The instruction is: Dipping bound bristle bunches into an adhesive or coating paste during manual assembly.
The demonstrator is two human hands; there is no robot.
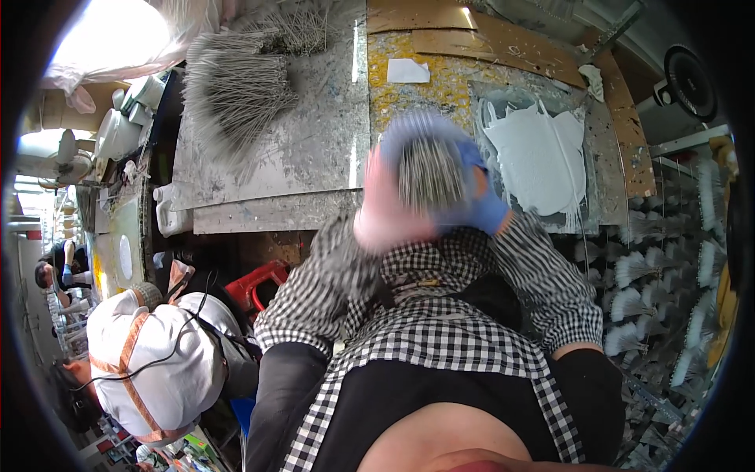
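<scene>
A bundle of thin grey stems (pixel 431 175), seen end-on, stands between my hands above the table's front edge. My left hand (pixel 391 208), looking pink and blurred by motion, curves around its left side. On the right side my right hand (pixel 485 206), in a blue glove, closes around the same bundle. The bundle's far end smears into a pale bluish blur. At the far left of the table lies a large fanned pile of similar thin stems (pixel 236 98) with pale feathery ends. White paint (pixel 539 153) is spread thickly on a board to the right of my hands.
The grey worktable (pixel 330 169) is stained with paint. A small white paper (pixel 408 71) lies on a yellow-speckled patch, with brown cardboard sheets (pixel 503 49) behind. White brush-like pieces (pixel 633 303) hang in rows at right. A person in a white cap (pixel 161 366) sits close at left, near a red stool (pixel 255 287).
</scene>
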